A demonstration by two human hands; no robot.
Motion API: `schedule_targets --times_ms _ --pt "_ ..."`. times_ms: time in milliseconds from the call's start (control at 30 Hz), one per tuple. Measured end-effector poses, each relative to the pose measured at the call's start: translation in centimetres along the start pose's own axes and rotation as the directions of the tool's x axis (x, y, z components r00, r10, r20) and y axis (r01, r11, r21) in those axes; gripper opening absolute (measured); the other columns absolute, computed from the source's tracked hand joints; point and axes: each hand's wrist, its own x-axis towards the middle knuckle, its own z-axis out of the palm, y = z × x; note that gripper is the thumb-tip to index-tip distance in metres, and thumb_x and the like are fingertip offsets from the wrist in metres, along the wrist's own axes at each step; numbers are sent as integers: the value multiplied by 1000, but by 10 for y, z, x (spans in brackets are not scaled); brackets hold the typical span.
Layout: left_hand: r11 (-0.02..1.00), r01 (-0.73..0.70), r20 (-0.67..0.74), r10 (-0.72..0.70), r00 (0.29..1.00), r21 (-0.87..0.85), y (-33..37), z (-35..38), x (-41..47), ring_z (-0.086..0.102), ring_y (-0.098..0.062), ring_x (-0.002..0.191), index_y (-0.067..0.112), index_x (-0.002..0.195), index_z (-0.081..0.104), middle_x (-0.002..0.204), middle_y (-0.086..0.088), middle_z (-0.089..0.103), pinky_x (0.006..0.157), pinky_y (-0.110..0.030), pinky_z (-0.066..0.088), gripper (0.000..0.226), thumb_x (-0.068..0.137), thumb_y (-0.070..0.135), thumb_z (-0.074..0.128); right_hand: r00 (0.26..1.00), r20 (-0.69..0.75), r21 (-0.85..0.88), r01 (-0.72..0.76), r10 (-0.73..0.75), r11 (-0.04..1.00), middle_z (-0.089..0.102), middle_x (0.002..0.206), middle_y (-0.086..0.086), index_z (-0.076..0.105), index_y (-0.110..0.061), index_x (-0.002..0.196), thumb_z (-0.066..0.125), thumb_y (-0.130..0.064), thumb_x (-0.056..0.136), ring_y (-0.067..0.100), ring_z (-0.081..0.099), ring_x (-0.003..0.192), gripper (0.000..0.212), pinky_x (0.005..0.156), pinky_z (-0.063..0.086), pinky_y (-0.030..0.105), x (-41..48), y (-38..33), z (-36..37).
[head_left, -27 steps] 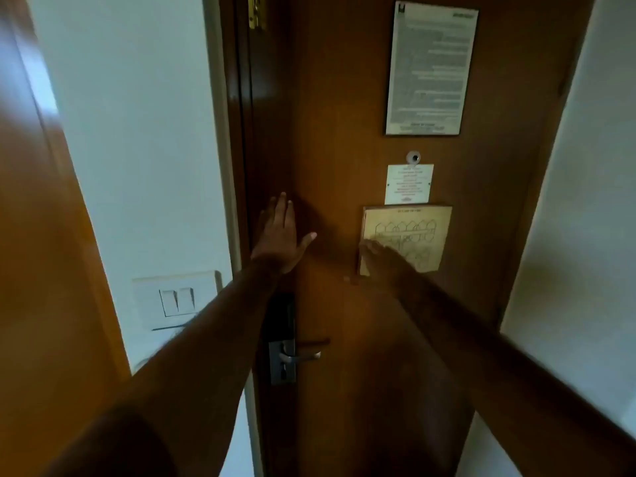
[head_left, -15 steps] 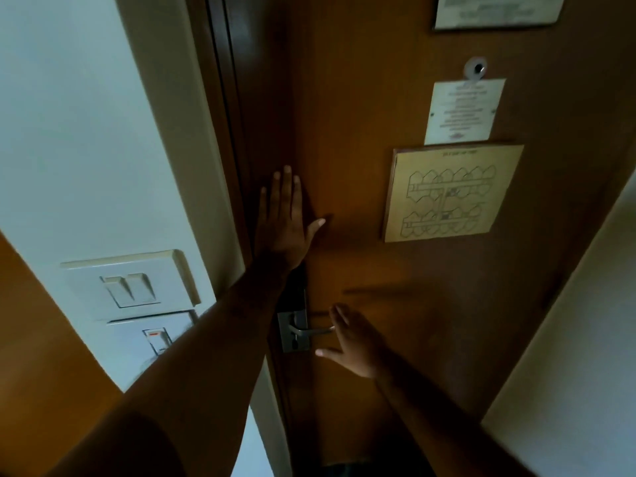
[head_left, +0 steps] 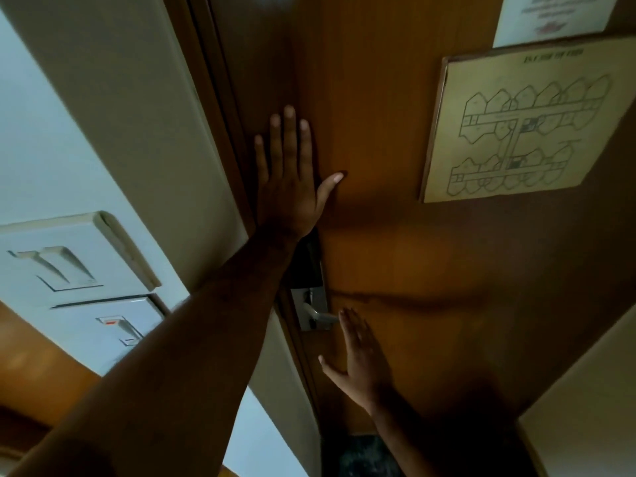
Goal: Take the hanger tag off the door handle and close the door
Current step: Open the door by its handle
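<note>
The brown wooden door point(head_left: 389, 256) fills the middle of the head view, its left edge against the frame. My left hand point(head_left: 289, 177) lies flat on the door near that edge, fingers spread, holding nothing. Below it sits a dark lock plate with a metal door handle point(head_left: 318, 315). My right hand point(head_left: 361, 359) is open just below and right of the handle, fingertips close to the lever; I cannot tell if they touch it. No hanger tag shows on the handle or in either hand.
A floor-plan sign point(head_left: 516, 122) and a white notice point(head_left: 557, 15) hang on the door. A light-switch panel point(head_left: 65, 259) and a second switch point(head_left: 117, 325) are on the white wall at left. A pale wall point(head_left: 585, 421) closes in at lower right.
My right hand dropped from the floor-plan sign down to the handle and now sits just below it. The camera moved closer and tilted. My left hand stayed flat on the door.
</note>
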Motion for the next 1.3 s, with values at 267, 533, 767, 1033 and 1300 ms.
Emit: schedule_targets --times_ms 267,533,767,1033,1300 --pt "998 1 62 4 998 -67 2 -30 -1 26 -41 159 2 163 28 170 -23 28 129 -60 20 93 103 72 41 997 64 9 -40 39 999 7 174 -2 8 -27 166 53 -77 89 23 7 161 103 130 17 40 -6 -10 -17" --pt "995 -27 199 46 979 -100 3 -102 -15 13 -34 164 5 167 18 176 -17 14 132 -54 13 86 108 66 31 996 58 1 -68 68 998 28 168 -1 22 -25 162 58 -79 83 19 29 154 102 123 30 31 -54 -23 -37" --pt "982 -118 217 149 965 -150 -16 -171 -52 9 -31 165 4 167 12 177 -15 9 133 -48 7 79 108 41 50 989 95 -152 -97 112 984 23 171 1 20 -23 164 58 -82 81 21 27 155 108 123 27 32 -118 -36 -60" --pt "731 370 318 -218 923 -573 -26 -249 -102 -4 -27 163 4 166 -1 176 -16 0 133 -45 13 109 96 52 67 986 140 -443 -22 93 896 11 174 4 17 -15 165 55 -77 88 21 17 159 106 129 17 35 -199 -47 -108" --pt "-210 797 825 -128 551 -566 51 -323 -187 5 -1 159 27 168 1 177 7 2 135 -45 13 89 98 71 33 920 -206 -611 145 -333 779 20 168 19 33 3 158 66 -40 98 38 27 155 81 123 33 55 -251 -110 -208"
